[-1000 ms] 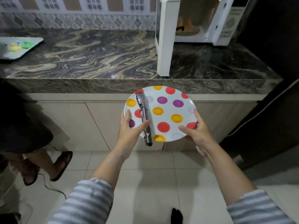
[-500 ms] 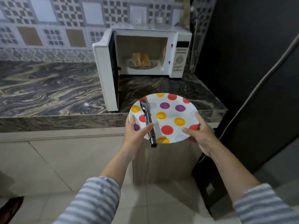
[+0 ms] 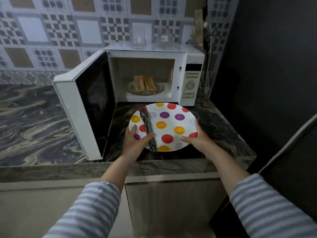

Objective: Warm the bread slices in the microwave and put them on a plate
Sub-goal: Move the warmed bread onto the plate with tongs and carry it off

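A white plate with coloured dots is held over the counter just in front of the open microwave. My left hand grips its left rim, with the thumb pressing metal tongs that lie across the plate. My right hand grips the plate's right rim. Inside the microwave, toasted bread slices stand on a glass dish.
The microwave door swings out to the left, over the marbled counter. A dark wall closes off the right side. Two clear containers stand on top of the microwave. Cabinet fronts lie below the counter edge.
I have moved closer to the microwave. The plate with the tongs has gone from below the counter edge to over the counter, in front of the oven opening. Both grips are unchanged.
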{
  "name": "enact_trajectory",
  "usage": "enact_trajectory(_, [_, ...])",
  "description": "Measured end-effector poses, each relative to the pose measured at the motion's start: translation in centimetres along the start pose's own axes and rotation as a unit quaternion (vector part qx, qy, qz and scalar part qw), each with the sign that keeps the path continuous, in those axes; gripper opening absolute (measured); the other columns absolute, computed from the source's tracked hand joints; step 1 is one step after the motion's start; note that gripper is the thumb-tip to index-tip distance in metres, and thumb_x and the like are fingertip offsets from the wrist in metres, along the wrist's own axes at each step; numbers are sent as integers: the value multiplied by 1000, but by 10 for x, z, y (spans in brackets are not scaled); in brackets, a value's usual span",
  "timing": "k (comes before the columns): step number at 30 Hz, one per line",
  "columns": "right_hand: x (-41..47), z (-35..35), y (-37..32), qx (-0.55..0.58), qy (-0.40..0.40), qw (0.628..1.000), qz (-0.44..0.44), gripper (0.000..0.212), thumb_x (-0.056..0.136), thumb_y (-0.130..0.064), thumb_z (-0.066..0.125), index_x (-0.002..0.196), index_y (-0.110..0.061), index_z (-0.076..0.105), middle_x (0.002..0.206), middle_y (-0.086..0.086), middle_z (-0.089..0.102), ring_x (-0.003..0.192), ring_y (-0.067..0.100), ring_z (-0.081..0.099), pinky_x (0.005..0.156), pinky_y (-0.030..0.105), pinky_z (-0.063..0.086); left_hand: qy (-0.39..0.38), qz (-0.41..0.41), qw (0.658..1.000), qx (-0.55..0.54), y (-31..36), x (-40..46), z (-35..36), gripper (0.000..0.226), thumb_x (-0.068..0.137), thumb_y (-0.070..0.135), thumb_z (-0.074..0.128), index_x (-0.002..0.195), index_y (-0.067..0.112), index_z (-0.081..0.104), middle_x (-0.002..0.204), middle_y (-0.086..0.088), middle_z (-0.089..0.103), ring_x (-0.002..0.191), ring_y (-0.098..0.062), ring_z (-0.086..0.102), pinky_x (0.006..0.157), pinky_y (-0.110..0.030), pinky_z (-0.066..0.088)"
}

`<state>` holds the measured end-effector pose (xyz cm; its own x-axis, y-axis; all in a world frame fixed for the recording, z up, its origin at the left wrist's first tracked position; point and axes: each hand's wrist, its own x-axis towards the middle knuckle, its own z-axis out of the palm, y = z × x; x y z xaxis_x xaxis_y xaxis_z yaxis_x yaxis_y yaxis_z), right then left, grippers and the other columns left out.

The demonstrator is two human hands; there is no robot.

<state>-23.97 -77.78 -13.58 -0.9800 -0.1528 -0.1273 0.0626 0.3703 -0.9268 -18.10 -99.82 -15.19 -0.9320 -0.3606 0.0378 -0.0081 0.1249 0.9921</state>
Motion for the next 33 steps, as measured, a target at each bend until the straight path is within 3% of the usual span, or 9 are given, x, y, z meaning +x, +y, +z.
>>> enact_trajectory(2, [26, 5, 3, -20, -12, 1000, 14, 115, 76, -33, 80, 152, -32, -7, 150, -7, 30, 137, 22, 32, 115, 45, 27, 15, 3, 1000, 20, -5, 24, 2, 88, 74, 37, 79, 147, 13, 36, 153, 5, 28, 136, -18, 37, 106, -28, 34])
enact_trajectory(5, [75, 8, 26, -74, -18, 997, 34, 139, 37, -83, 73, 141, -54, -15, 157, -7, 21, 144, 25, 22, 116, 58, 16, 27, -11, 996, 79, -14, 51, 6, 93, 69, 51, 80, 145, 16, 40, 152, 6, 30, 135, -18, 38, 113, -39, 33])
enact_trajectory(7, [128, 10, 64, -90, -39, 995, 36, 135, 30, -91, 66, 135, -63, -14, 159, -6, 19, 146, 27, 17, 114, 62, 13, 29, -20, 993, 115, -18, 61, 11, 105, 56, 68, 73, 144, 19, 42, 153, 7, 29, 137, -17, 35, 116, -44, 25])
enact_trajectory(13, [185, 14, 98, -171, -73, 981, 58, 126, 39, -93, 63, 127, -70, -23, 161, -6, 9, 148, 26, 6, 114, 63, 4, 31, -77, 953, 291, -27, 79, 19, 91, 77, 68, 59, 149, 23, 30, 160, 2, 12, 148, -20, 5, 111, -55, -16])
enact_trajectory(17, [140, 8, 38, -258, -81, 959, 79, 127, 55, -88, 57, 127, -52, -42, 161, 1, -14, 146, 27, -16, 113, 59, -13, 3, -100, 923, 371, -36, 84, 26, 85, 72, 81, 47, 136, 25, 46, 160, 4, 14, 148, -15, -1, 112, -56, -18])
enact_trajectory(19, [128, 5, 22, -305, -99, 943, 85, 109, 80, -72, 52, 141, -39, -33, 158, 4, -22, 144, 27, -25, 111, 58, -20, 11, -100, 922, 374, -38, 86, 29, 73, 71, 82, 48, 112, 22, 57, 158, 4, 18, 147, -16, 0, 111, -56, -16])
enact_trajectory(21, [126, 4, 19, -333, -117, 932, 82, 94, 91, -62, 44, 146, -31, -26, 158, 2, -25, 143, 27, -27, 108, 59, -19, 16, -102, 917, 385, -38, 85, 31, 75, 70, 83, 45, 111, 22, 56, 159, 4, 16, 148, -17, -1, 111, -56, -16])
enact_trajectory(28, [137, 2, 6, -377, -133, 910, 111, 94, 87, -62, 52, 151, -35, -11, 159, 6, -22, 145, 31, -20, 113, 62, -7, -3, -132, 898, 420, -34, 82, 34, 96, 74, 85, 34, 151, 29, 21, 162, 4, -1, 147, -15, -10, 112, -53, -17])
enact_trajectory(33, [135, 28, -14, -391, -50, 919, 5, 65, 92, -46, 51, 148, -30, 23, 154, 9, 21, 142, 34, 16, 116, 53, 16, 38, -83, 906, 414, -34, 88, 28, 59, 99, 50, 31, 152, 28, 18, 162, 1, 4, 148, -18, -7, 114, -57, -9])
